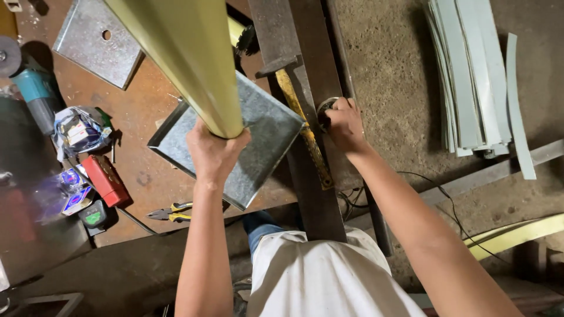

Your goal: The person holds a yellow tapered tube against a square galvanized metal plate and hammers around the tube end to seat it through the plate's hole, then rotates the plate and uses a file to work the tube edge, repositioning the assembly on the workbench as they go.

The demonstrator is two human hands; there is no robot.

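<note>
Pale yellow-green metal tube (pixel 188 53): long, smooth, slanting up from the grey galvanised square plate (pixel 264 126). Plate lies flat on the bench. Small round dark metal disc (pixel 324 113) on the rusty steel beam, partly hidden.

Pliers (pixel 171 212) on rusty workbench (pixel 147 176), red box (pixel 106 179), grinder (pixel 32 94), stacked grey strips (pixel 470 76)
</note>
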